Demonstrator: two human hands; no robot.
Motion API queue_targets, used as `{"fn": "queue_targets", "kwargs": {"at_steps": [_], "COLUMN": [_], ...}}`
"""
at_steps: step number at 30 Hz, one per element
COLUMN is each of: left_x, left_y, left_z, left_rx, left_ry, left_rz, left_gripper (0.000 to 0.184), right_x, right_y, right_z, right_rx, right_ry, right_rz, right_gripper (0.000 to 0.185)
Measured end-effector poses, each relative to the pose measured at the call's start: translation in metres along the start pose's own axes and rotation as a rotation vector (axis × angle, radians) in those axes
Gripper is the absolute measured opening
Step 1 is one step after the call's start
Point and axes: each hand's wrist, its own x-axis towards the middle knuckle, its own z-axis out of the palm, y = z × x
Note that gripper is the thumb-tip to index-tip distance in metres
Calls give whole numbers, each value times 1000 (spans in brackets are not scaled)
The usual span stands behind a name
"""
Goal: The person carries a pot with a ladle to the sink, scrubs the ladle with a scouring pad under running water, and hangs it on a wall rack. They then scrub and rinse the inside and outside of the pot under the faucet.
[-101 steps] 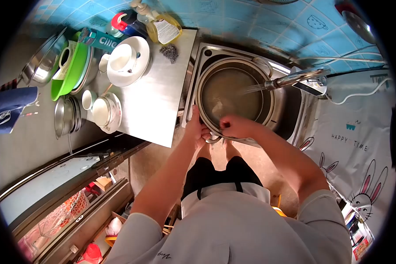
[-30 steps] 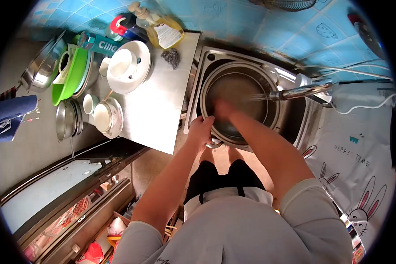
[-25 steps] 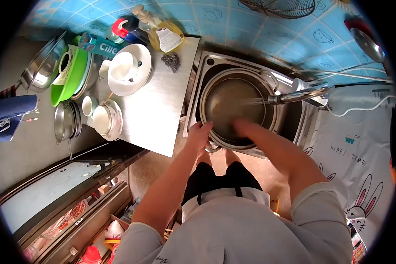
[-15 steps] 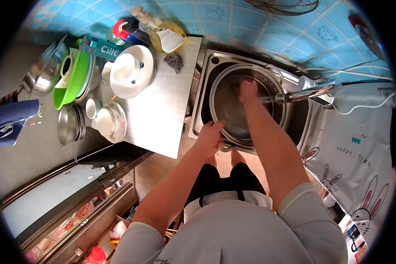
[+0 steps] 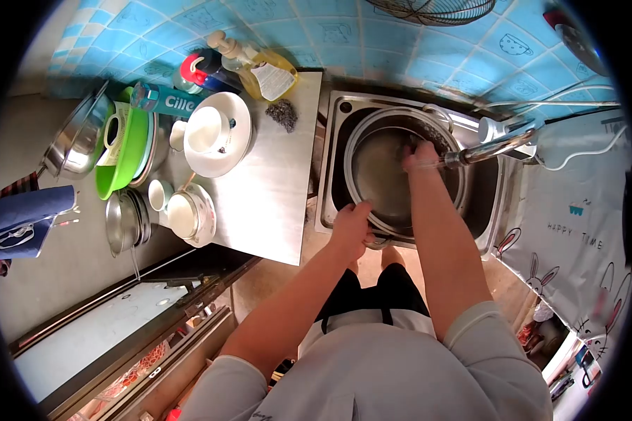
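A large round metal pot [image 5: 349, 163] with loop handles sits in the steel sink [image 5: 336, 116], cloudy water inside it. My left hand [image 5: 352, 228] is closed on the pot's near left rim, beside its near handle. Inside the pot, toward the far right wall, my right hand [image 5: 420, 156] has its fingers curled. Something small and dark shows at those fingertips, but I cannot make it out. The chrome faucet [image 5: 488, 150] reaches over the pot from the right, its spout end close to my right wrist.
Left of the sink, a metal counter [image 5: 274, 203] bears a steel wool scrubber [image 5: 282, 114], a yellow soap bottle [image 5: 274, 76], white bowls and a plate [image 5: 221, 161]. Farther left stand a green basin [image 5: 135, 144] and metal bowls [image 5: 123, 221]. A printed cover [image 5: 558, 196] lies right of the sink.
My right hand has moved across the pot's inside toward its far right wall. My left hand stays at the near rim. The whole view has shifted slightly.
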Motion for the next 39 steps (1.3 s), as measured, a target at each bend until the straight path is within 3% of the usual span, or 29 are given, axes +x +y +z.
{"fn": "queue_targets", "kwargs": {"at_steps": [3,5,6,8,11,13,14,15,16,18,20,22,24,25,28,30,31,32,34,35,36,38,39], "left_x": [6,10,8,3,0,-4,-6,-8,-8,-7,-6,-7,-7,-5,-16,-15,-12,-10,-13,-13,-5,8,7], "left_y": [-4,0,2,7,3,8,9,8,9,8,-2,-3,-2,0,3,10,9,6,10,15,7,-6,-6], "left_z": [-4,-2,-1,1,-2,0,2,3,5,8,5,1,0,-1,4,8,4,-1,-2,4,5,6,7], "left_rx": [40,125,131,164,136,121,104,100,124,150,158,167,169,199,260,296,294,288,334,388,375,491,527], "left_ry": [-79,-42,-52,-45,-43,-20,4,-5,0,1,-26,-12,2,-42,-67,-54,-43,-28,-40,-68,-69,34,73], "left_rz": [-66,9,7,32,16,19,20,18,16,17,1,14,40,59,82,107,131,152,168,202,203,378,435], "left_gripper": [16,16,16,17,19,19,19,19,18,18,20,22,24,26,35,41,42,42,44,45,45,50,51], "right_x": [-2,-10,-30,-85,-88,-19,-20,-26,-32,-75,26,-65,-70,-55,-35,-41,-40,-39,-56,-67,-75,-80,-62], "right_y": [29,44,48,43,26,-3,-18,-23,-27,-36,14,18,-10,-24,-12,19,8,0,-22,-30,-36,-46,-52], "right_z": [-1,5,1,-14,4,22,24,17,11,23,8,22,26,24,17,17,17,14,1,-5,-14,-26,-33], "right_rx": [-348,-583,-576,-588,-516,-184,46,-376,-719,-73,-737,-801,-736,-561,-454,-962,-1267,-1280,-1147,-1304,-1312,-1935,-1986], "right_ry": [-332,-554,-549,-749,-606,-541,-287,-448,-432,-11,-298,-605,-405,-271,50,-506,-376,-384,-80,-47,-53,-187,-300], "right_rz": [1,-9,-19,38,-24,45,15,-403,-885,-162,-656,-270,-359,-360,-192,-444,-767,-765,-1104,-1186,-1196,-1386,-1536], "right_gripper": [25,21,21,23,38,30,11,16,21,30,35,36,30,30,32,32,40,40,38,38,38,27,22]}}
